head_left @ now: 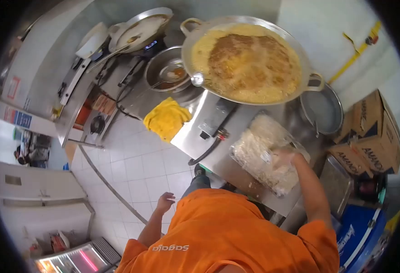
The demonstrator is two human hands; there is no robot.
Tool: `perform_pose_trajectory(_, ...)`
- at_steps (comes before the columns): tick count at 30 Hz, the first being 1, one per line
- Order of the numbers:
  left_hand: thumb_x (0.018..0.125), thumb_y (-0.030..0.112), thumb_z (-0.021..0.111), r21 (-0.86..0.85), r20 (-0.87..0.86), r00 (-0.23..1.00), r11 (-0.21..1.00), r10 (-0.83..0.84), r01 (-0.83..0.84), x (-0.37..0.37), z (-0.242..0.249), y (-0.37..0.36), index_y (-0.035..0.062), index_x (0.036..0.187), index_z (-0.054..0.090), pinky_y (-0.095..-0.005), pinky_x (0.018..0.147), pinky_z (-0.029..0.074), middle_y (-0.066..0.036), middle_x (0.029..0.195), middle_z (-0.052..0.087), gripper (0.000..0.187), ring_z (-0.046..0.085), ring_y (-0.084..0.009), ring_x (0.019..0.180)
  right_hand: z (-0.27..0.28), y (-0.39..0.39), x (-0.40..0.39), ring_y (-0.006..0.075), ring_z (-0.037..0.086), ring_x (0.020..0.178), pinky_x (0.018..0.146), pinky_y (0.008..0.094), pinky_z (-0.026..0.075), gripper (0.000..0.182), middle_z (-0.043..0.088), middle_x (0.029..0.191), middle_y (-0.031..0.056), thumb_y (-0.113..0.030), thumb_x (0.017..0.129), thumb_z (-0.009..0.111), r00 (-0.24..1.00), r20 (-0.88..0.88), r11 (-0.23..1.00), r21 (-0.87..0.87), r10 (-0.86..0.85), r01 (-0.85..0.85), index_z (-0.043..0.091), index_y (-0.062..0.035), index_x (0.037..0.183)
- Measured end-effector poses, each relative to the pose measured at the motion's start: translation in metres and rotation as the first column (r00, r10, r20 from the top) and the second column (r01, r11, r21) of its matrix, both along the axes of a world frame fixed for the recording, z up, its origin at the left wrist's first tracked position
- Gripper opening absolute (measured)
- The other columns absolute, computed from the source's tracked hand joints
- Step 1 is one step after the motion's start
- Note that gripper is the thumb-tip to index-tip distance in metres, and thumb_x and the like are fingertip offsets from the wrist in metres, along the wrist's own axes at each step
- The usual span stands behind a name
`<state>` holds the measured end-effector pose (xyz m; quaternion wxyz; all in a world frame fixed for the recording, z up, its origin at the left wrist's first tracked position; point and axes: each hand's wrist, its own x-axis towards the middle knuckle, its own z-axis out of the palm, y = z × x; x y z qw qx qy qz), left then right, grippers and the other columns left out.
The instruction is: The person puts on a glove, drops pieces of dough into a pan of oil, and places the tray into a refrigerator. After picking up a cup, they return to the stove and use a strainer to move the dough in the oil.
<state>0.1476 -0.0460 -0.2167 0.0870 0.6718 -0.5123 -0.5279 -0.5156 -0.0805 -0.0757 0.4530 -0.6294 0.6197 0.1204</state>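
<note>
My right hand [285,157] reaches into a clear plastic bag [250,144] of pale, crumbly or shredded food, which lies on the steel counter. The food and plastic partly cover its fingers, so their grip is hidden. My left hand [165,201] hangs at my side above the floor, loosely bent with fingers apart and nothing in it. Beyond the bag, a large two-handled wok [188,59] holds bubbling, foamy yellow oil with a brown mass in the middle.
A yellow cloth [167,119] lies at the counter's edge. Behind it are a steel bowl [150,75] with a strainer and another wok [152,20]. To the right stand a metal pot [323,109], cardboard boxes [368,136] and a blue cooler [359,234]. A hose [206,152] hangs over the front edge.
</note>
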Motion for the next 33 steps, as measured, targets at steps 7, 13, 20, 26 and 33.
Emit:
perform_pose_trajectory(7, 0.076, -0.01, 0.062, -0.065, -0.108, 0.99, 0.994, -0.093, 0.086, -0.019, 0.008, -0.032, -0.0007, 0.112, 0.059, -0.03, 0.076, 0.056, -0.013, 0.104, 0.069, 0.038, 0.068, -0.0205, 0.087, -0.009, 0.009, -0.024, 0.0253, 0.051, 0.124, 0.105, 0.0333, 0.04, 0.081, 0.057, 0.133, 0.0168, -0.033, 0.067, 0.085, 0.811, 0.3, 0.848, -0.01, -0.502, 0.529, 0.053, -0.0065, 0.137)
perform_pose_trajectory(13, 0.075, -0.014, 0.057, 0.029, -0.227, 0.974, 0.999, -0.015, 0.023, -0.014, 0.001, -0.045, 0.0002, 0.113, 0.058, -0.0313, 0.072, 0.056, -0.014, 0.102, 0.068, 0.04, 0.068, -0.0211, 0.084, -0.023, 0.038, -0.018, 0.0247, 0.06, 0.107, 0.094, 0.0344, 0.047, 0.089, 0.061, 0.124, 0.0143, -0.031, 0.069, 0.083, 0.894, 0.158, 0.907, 0.031, -0.42, 0.421, 0.042, -0.0137, 0.145)
perform_pose_trajectory(20, 0.075, -0.007, 0.059, 0.098, -0.082, 0.995, 0.994, -0.047, 0.055, -0.004, 0.014, -0.059, 0.0032, 0.115, 0.058, -0.0291, 0.064, 0.052, -0.012, 0.109, 0.069, 0.041, 0.067, -0.0197, 0.081, -0.014, 0.03, -0.023, 0.0318, 0.052, 0.124, 0.104, 0.0367, 0.041, 0.089, 0.051, 0.138, 0.0201, -0.035, 0.068, 0.083, 0.869, 0.084, 0.873, 0.049, -0.487, 0.484, 0.043, -0.0061, 0.142)
perform_pose_trajectory(26, 0.075, -0.007, 0.054, 0.171, -0.156, 0.988, 0.985, 0.0, 0.027, 0.017, 0.009, -0.072, 0.0037, 0.114, 0.058, -0.0282, 0.061, 0.049, -0.011, 0.106, 0.068, 0.04, 0.067, -0.0182, 0.08, 0.032, 0.056, -0.031, 0.0309, 0.05, 0.125, 0.104, 0.0366, 0.04, 0.091, 0.048, 0.14, 0.0207, -0.04, 0.068, 0.082, 0.636, 0.242, 0.675, 0.144, -0.733, 0.723, 0.044, 0.0032, 0.139)
perform_pose_trajectory(33, 0.076, -0.008, 0.051, 0.169, -0.165, 0.986, 0.986, 0.014, 0.014, 0.019, -0.003, -0.086, 0.0043, 0.116, 0.057, -0.0284, 0.063, 0.049, -0.011, 0.108, 0.066, 0.042, 0.066, -0.0184, 0.084, 0.056, 0.097, -0.004, 0.0237, 0.06, 0.11, 0.094, 0.0359, 0.049, 0.053, 0.062, 0.123, 0.0117, -0.016, 0.081, 0.073, 0.192, 0.54, 0.265, 0.061, -0.82, 0.962, 0.054, -0.0003, 0.128)
